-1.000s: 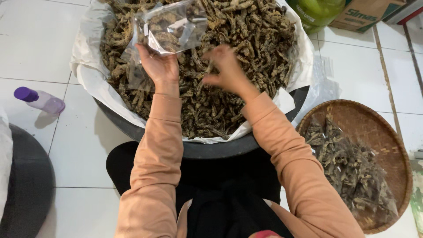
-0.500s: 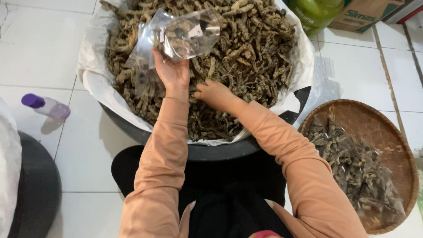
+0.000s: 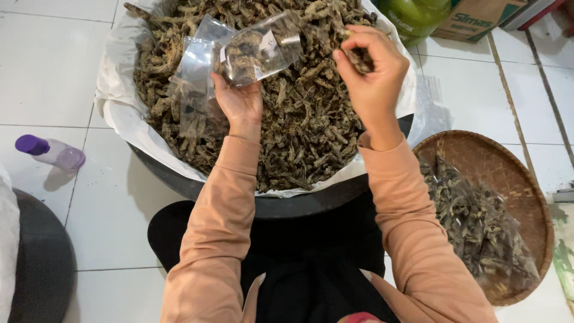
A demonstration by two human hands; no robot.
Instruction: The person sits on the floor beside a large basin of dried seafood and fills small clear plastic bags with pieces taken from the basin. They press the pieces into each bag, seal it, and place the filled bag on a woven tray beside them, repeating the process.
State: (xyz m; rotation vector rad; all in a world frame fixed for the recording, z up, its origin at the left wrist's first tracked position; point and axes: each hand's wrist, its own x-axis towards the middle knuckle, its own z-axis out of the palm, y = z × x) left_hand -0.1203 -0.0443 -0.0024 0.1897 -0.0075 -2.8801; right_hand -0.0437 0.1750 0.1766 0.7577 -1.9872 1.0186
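My left hand (image 3: 239,101) holds up a clear plastic bag (image 3: 254,51) partly filled with dark dried snack pieces, along with a few empty clear bags (image 3: 194,72) hanging below it. My right hand (image 3: 373,72) is raised just right of the bag's mouth, fingers pinched on a small clump of dried pieces (image 3: 359,60). Both hands hover over a large dark basin (image 3: 299,203) lined with white paper (image 3: 119,113) and heaped with the same brown dried pieces (image 3: 299,119).
A round woven tray (image 3: 514,173) at the right holds several filled clear bags. A small bottle with a purple cap (image 3: 51,152) lies on the white tiled floor at left. A green container (image 3: 412,15) and a cardboard box (image 3: 478,18) stand beyond the basin.
My right hand has risen out of the heap with a pinch of pieces and come up beside the bag's mouth. The left hand keeps the bag raised.
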